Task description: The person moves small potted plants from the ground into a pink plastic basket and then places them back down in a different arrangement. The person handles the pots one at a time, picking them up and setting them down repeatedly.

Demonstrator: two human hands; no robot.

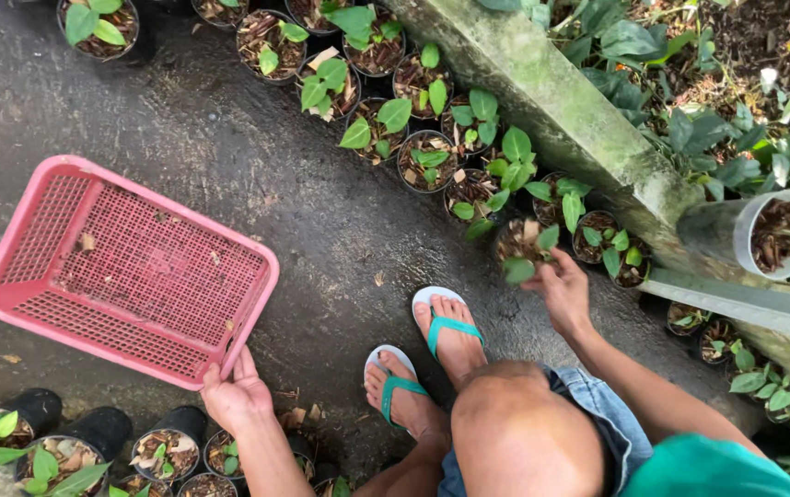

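Note:
A pink plastic mesh crate [128,267] lies empty on the wet ground at the left. My left hand [234,396] grips its near corner rim. My right hand [561,290] reaches out to a small black potted seedling [522,244] with green leaves and closes its fingers on it. That pot stands at the near end of a row of potted seedlings [427,156] lined along a concrete curb [561,110]. My feet in white sandals with teal straps [441,327] are between the two hands, and my bent knee is below.
More black pots with seedlings [91,446] stand at the bottom left beside my left hand. A grey pipe section filled with dry mulch [763,235] lies on the curb at the right. Leafy plants grow beyond the curb.

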